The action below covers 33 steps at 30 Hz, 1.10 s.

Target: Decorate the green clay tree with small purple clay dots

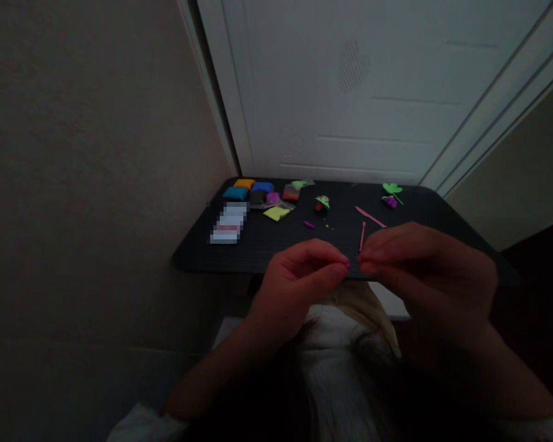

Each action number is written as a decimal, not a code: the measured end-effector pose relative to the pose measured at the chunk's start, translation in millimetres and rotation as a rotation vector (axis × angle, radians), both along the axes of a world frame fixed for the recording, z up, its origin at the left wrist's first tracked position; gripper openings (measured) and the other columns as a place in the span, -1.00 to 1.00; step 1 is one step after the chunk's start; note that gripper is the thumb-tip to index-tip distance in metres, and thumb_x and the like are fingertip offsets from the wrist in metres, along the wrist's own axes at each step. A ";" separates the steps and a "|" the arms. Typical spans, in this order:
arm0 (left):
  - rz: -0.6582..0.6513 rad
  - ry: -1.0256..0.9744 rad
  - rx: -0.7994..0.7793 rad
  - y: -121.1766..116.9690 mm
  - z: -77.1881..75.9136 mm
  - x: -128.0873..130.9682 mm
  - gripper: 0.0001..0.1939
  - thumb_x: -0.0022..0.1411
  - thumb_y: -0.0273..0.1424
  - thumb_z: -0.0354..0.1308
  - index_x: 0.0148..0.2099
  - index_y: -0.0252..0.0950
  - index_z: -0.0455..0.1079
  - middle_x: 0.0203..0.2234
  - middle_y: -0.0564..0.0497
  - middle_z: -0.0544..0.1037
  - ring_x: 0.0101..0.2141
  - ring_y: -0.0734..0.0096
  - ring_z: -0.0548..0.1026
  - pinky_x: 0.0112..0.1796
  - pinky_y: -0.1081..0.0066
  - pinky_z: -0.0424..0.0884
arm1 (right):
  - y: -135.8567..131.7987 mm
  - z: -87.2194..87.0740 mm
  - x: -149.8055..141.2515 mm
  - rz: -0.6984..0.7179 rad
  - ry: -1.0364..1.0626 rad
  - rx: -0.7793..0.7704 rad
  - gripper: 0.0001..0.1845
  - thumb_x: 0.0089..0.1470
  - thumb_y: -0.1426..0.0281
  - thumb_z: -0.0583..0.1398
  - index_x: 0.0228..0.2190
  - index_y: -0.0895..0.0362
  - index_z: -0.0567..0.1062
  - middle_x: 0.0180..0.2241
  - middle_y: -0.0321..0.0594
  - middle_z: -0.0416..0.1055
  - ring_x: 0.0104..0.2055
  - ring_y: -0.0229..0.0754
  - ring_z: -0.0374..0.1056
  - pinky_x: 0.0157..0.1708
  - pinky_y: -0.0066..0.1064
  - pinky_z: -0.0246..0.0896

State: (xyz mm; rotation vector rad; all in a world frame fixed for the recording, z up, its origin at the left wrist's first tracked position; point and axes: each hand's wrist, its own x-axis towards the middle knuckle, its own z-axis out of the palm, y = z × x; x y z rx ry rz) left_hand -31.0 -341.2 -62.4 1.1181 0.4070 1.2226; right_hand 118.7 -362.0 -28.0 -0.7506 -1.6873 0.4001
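Between the thumb and fingertips of my left hand (299, 279) is a tiny piece of purple clay (348, 266). My right hand (431, 276) is pinched closed just beside it, a small gap away; whatever its fingertips hold, if anything, is hidden. Both hands are over the near edge of the black table (267, 258). A short purple clay roll (309, 224) lies beyond my left hand, near a small green-and-red clay figure (322, 202). Past my right hand are a pink modelling knife (370, 217) and a thin pink stick tool (362, 237).
Several bags of coloured clay, among them a yellow one (277, 212) and a teal one (236, 194), lie at the back left by a blurred phone-like object (230, 222). A green clover shape (392, 189) and purple clay balls (389, 201) sit back right. A white door (304, 80) stands behind.
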 end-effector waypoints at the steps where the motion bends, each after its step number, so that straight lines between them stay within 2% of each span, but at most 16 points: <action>1: -0.016 -0.015 -0.023 -0.6 -0.1 0.2 -0.92 0.00 -0.52 0.14 -0.39 -0.26 0.42 -0.47 0.09 0.42 -0.39 0.56 0.35 -0.32 0.51 0.25 | 0.2 1.4 0.4 0.005 -0.037 0.014 -0.75 -0.18 0.62 0.23 -0.42 0.06 0.45 -0.45 -0.37 0.42 -0.38 -0.30 0.33 -0.40 -0.43 0.27; 7: -0.100 -0.140 -0.217 -1.4 -0.5 5.0 -0.93 -0.03 -0.50 0.17 -0.40 -0.29 0.42 -0.47 0.11 0.44 -0.42 0.62 0.37 -0.34 0.55 0.26 | 2.7 3.3 2.1 0.038 -0.158 0.032 -0.77 -0.18 0.62 0.23 -0.44 0.10 0.45 -0.45 -0.39 0.41 -0.37 -0.34 0.32 -0.38 -0.48 0.25; 12: -0.148 -0.191 -0.349 -2.4 1.9 10.5 -0.92 -0.10 -0.47 0.23 -0.44 -0.33 0.42 -0.52 0.09 0.45 -0.45 0.59 0.37 -0.36 0.53 0.27 | 4.2 0.9 0.5 0.042 -0.133 0.004 -0.80 -0.17 0.58 0.24 -0.44 0.07 0.45 -0.44 -0.38 0.38 -0.36 -0.33 0.30 -0.39 -0.46 0.24; 19: -0.250 -0.210 -0.437 -3.3 0.5 12.8 -0.93 -0.09 -0.47 0.21 -0.45 -0.33 0.42 -0.53 0.06 0.42 -0.47 0.55 0.35 -0.37 0.47 0.24 | 7.5 -5.7 0.7 0.065 -0.065 -0.036 -0.82 -0.19 0.51 0.26 -0.45 0.03 0.47 -0.43 -0.34 0.37 -0.36 -0.28 0.29 -0.39 -0.40 0.23; 26: -0.364 -0.239 -0.488 -5.9 -0.8 11.1 -0.92 -0.07 -0.46 0.21 -0.42 -0.34 0.41 -0.54 0.08 0.38 -0.51 0.61 0.31 -0.41 0.49 0.21 | 7.5 -10.5 -0.6 0.105 -0.021 -0.064 -0.81 -0.19 0.51 0.26 -0.44 0.02 0.49 -0.42 -0.32 0.36 -0.34 -0.25 0.28 -0.38 -0.37 0.22; 33: -0.402 -0.280 -0.557 -6.4 -1.9 12.1 -0.91 -0.07 -0.47 0.21 -0.42 -0.36 0.41 -0.51 0.06 0.39 -0.49 0.62 0.32 -0.39 0.50 0.24 | 6.0 -12.8 -1.2 0.092 -0.009 -0.048 -0.76 -0.19 0.53 0.26 -0.39 0.03 0.50 -0.41 -0.30 0.37 -0.33 -0.22 0.29 -0.35 -0.35 0.20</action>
